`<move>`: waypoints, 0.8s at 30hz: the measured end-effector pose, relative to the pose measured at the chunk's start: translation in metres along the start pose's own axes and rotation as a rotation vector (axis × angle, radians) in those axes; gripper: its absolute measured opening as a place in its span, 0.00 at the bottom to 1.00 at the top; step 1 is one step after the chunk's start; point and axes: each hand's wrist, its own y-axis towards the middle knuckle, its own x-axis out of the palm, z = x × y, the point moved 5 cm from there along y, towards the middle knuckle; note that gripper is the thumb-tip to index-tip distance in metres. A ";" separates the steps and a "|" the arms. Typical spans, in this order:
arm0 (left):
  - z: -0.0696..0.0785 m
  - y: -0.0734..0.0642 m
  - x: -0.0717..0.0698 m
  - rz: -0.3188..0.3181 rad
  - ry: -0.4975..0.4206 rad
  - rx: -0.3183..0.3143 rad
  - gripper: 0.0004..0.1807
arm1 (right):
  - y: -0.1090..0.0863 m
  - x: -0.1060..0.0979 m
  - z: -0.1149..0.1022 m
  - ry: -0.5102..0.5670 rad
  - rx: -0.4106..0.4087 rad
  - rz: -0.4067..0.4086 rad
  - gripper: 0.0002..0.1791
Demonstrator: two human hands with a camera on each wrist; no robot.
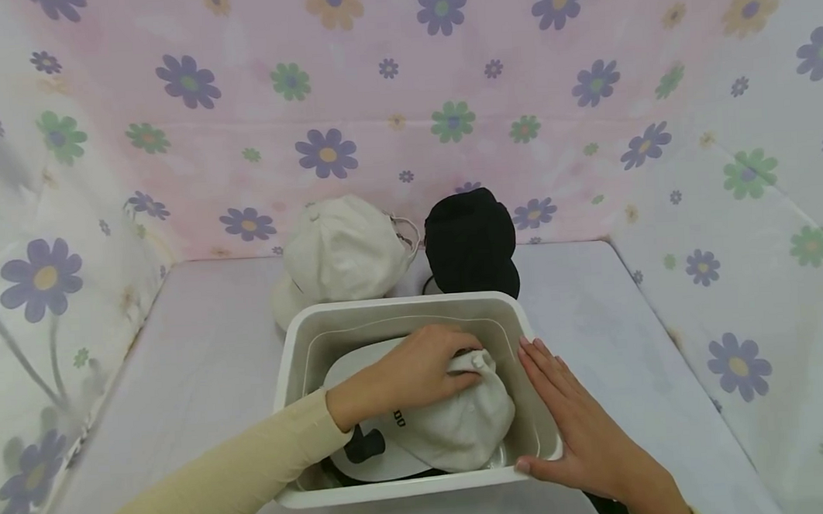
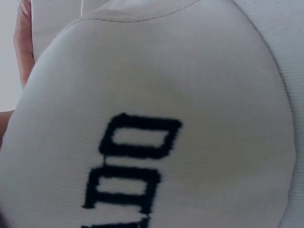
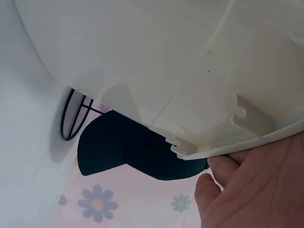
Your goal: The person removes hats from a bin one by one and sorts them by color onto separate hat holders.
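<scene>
Inside a white plastic bin [image 1: 424, 489] lies an off-white baseball cap [image 1: 462, 425] with dark lettering, its brim toward the left. My left hand [image 1: 424, 365] reaches into the bin and pinches a fold of this cap near its back edge, between thumb and fingers. The lettered crown of the cap [image 2: 213, 95] fills the left wrist view. Against the bin's right side rests my right hand [image 1: 581, 427], fingers straight along the rim and thumb at the front corner. In the right wrist view the right hand [image 3: 261, 185] touches the rim from outside.
Behind the bin stand another white cap [image 1: 344, 249] and a black cap [image 1: 470, 242], the black one near a black wire stand [image 3: 71, 116]. Something dark, partly hidden, lies under the cap in the bin. Flower-printed cloth [image 1: 443, 69] encloses the white table [image 1: 200, 361].
</scene>
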 end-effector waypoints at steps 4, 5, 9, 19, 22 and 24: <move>-0.001 0.001 -0.006 0.074 -0.033 -0.010 0.13 | 0.000 -0.001 0.000 0.007 0.003 0.000 0.67; -0.001 0.001 -0.008 0.091 -0.040 -0.017 0.13 | 0.000 -0.001 -0.001 0.009 0.004 0.000 0.67; 0.000 0.001 -0.013 0.133 -0.055 -0.036 0.12 | 0.001 -0.002 -0.001 0.002 0.024 -0.017 0.66; 0.000 -0.001 -0.013 0.141 -0.058 -0.029 0.12 | 0.001 0.000 0.000 0.028 0.026 -0.024 0.65; -0.001 -0.001 -0.013 0.144 -0.059 -0.017 0.11 | 0.000 0.000 0.000 0.030 0.030 -0.026 0.65; -0.001 -0.001 -0.012 0.145 -0.065 -0.008 0.10 | -0.001 0.000 -0.001 0.028 0.033 -0.026 0.65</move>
